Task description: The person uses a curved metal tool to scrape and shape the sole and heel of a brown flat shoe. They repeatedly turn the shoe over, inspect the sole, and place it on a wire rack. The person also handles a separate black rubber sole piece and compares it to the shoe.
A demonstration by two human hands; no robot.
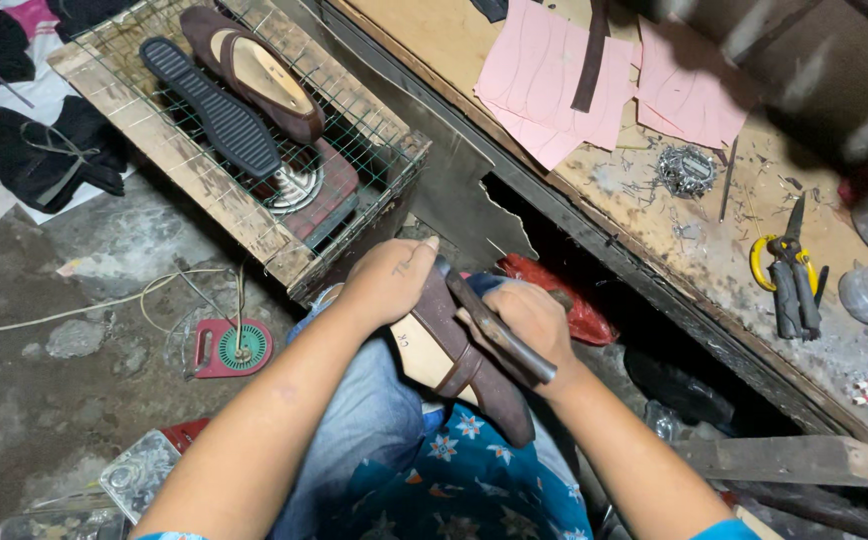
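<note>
L hand (386, 283): fingers curled over shoe (459, 360), pinning it on lap.
R hand (526, 322): closed round pliers (499, 330), jaws at shoe's upper edge.
Shoe: brown upper on tan last, sole-side up, on knee.
Nearby: wire crate (254, 215) w/ sole (210, 105); bench (654, 200) w/ tacks.
Tip: prob. best pull upper taut, short grips, L thumb steadying last.

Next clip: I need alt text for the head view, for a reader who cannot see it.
A person's left hand steadies a brown shoe on a wooden last on their lap while the right hand holds a metal tool against it. A wire-topped crate carrying a black sole and another lasted shoe stands ahead.
</note>
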